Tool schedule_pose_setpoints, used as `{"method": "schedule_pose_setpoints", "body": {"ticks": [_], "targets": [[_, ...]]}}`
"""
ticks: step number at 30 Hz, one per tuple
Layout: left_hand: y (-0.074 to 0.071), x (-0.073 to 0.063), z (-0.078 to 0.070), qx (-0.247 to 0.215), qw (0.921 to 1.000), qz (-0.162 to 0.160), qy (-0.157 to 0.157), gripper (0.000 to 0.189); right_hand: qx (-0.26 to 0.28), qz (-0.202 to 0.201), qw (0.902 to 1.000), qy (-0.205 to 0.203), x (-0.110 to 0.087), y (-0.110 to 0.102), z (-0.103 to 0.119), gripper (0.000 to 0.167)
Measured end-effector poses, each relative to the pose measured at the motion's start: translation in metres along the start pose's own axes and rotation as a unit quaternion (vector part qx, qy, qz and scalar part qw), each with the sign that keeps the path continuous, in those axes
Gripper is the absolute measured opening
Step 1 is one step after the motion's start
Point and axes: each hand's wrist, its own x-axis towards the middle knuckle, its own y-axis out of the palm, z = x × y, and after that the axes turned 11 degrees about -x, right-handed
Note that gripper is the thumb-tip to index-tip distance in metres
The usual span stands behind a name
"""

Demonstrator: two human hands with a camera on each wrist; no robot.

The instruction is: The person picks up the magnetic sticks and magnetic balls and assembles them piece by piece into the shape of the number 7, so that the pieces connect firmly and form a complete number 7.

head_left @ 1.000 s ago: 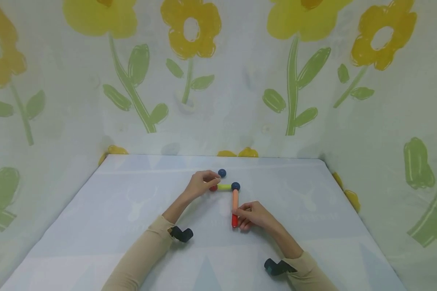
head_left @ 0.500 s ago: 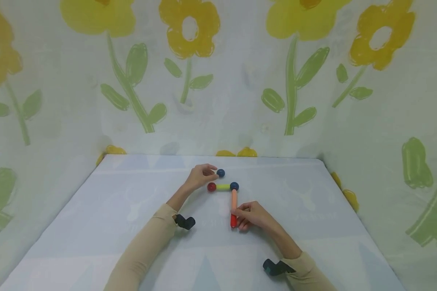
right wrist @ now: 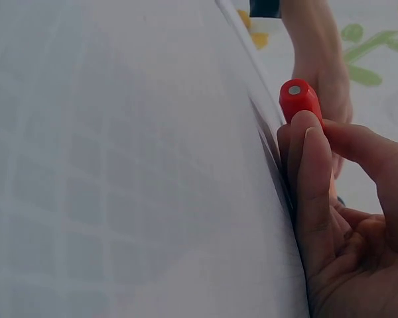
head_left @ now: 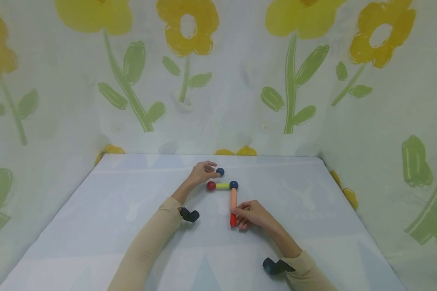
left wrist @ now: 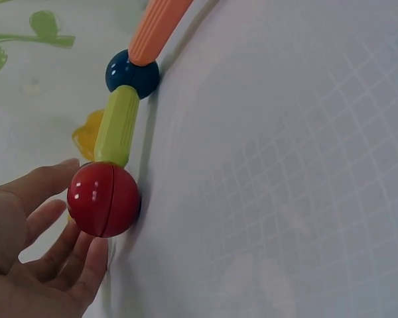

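My left hand is beside a loose blue ball, its fingers parted and the thumb tip at the ball's near side; contact cannot be made out. In the left wrist view that loose ball is hidden, and the fingers appear behind a red ball. A yellow-green magnetic stick links the red ball to a second blue ball. From that blue ball an orange stick runs toward me, with a red stick in line at its end. My right hand pinches these sticks near where they meet.
Everything lies on a pale patterned tabletop. Flower-printed fabric walls rise at the back and both sides. A black wrist camera sits on the left cuff, another camera on the right.
My left hand has moved away from the red ball, back and slightly right to the loose blue ball. The right hand keeps its hold, and the joined pieces lie as before.
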Motion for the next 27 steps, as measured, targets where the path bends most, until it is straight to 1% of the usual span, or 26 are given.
{"method": "schedule_pose_setpoints", "body": {"ticks": [11, 15, 22, 27], "targets": [[0.001, 0.006, -0.002, 0.005, 0.9999, 0.011, -0.006, 0.054, -0.005, -0.009, 0.9999, 0.01, 0.0, 0.0, 0.005, 0.044], [0.003, 0.007, -0.001, 0.008, 0.9999, 0.013, -0.005, 0.053, -0.002, -0.009, 0.9999, 0.006, 0.0, 0.0, 0.004, 0.044], [0.007, 0.01, 0.001, 0.01, 0.9996, 0.02, -0.015, 0.052, 0.001, -0.003, 1.0, -0.001, -0.001, -0.001, 0.003, 0.042], [0.009, 0.011, 0.002, 0.012, 0.9995, 0.023, -0.017, 0.051, 0.001, 0.005, 0.9999, -0.012, -0.002, -0.001, 0.002, 0.042]]}}
